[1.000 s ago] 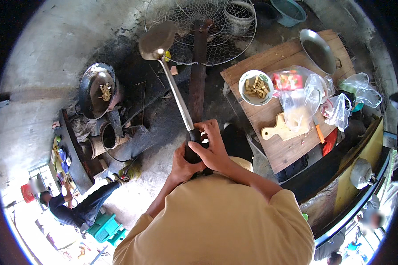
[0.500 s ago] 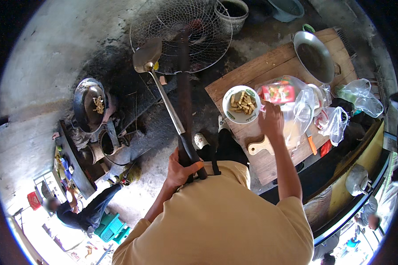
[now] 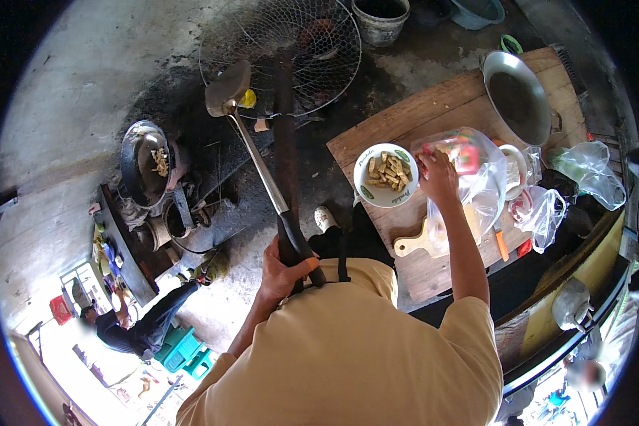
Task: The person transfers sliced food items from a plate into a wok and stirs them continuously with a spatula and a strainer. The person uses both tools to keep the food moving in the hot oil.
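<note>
So from the head camera, the left hand was down by the person's belly, closed around the black grip of a long metal spatula, thumb laid across the front. The spatula pointed up and away, its broad scoop end at the top. A big round wire skimmer had its long dark handle running down behind the spatula's grip, and it looked like the same fist had hold of that too.

The right hand was stretched out over the wooden counter, palm down with the fingers bent, right next to the rim of a white bowl. Honestly can't tell if the fingers were pinching anything, because the fingertips were partly hidden. The bowl sat near the counter's left edge with brown food sticks inside. A clear plastic bag and a red packet were just beyond that hand, and a cutting board lay under part of the bag. Also on the counter: an orange-handled knife and a wide metal pan.
</note>
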`<state>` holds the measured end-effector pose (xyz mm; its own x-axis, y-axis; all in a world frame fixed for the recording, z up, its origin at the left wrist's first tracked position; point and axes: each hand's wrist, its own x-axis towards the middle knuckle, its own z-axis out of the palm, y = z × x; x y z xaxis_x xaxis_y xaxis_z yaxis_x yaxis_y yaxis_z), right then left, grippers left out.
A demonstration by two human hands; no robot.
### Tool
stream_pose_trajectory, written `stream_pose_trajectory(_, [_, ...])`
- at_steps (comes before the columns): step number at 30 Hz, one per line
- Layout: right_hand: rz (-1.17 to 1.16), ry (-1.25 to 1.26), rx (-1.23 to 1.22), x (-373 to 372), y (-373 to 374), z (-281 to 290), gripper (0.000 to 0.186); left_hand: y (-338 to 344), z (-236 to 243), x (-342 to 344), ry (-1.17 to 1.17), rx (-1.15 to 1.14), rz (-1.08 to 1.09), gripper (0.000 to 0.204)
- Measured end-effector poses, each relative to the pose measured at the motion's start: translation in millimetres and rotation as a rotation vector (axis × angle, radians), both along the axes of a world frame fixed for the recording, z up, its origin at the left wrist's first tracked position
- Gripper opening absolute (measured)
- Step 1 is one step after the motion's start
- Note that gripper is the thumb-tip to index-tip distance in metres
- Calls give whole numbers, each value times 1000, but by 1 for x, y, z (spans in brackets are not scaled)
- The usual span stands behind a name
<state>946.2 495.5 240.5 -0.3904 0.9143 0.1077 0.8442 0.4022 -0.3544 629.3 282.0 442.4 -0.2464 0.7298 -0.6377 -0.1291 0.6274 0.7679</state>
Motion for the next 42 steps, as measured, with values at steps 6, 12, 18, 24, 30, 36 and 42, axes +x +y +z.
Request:
stream_pose_trajectory(6, [-32,-124,5,-6,-6,-5,21,6,-1,0,2,0,7,47])
stream_pose_trajectory(12, [-44,49,128,6,-10,-10,19,2,-8,-4,9,51,-20,45])
stream_pose_trajectory(18, [-198,363,27,11,-27,14,15,-2,-7,-3,-2,50,-16,45])
stream_pose_trajectory(24, [-32,228,-25,-36,-53,23,29,-5,-2,-3,-40,-16,-3,45])
stream_pose_trajectory(30, [-50,-23,-87,-70,-78,6,47,-18,3,-8,-20,13,20,47])
stream_pose_trajectory(36, [-86,59,-224,-67,-70,12,38,-32,10,-19,20,16,53,47])
stream_pose_trajectory(42, [-239,499,-348,-72,-61,24,19,-42,13,-21,-3,44,132,45])
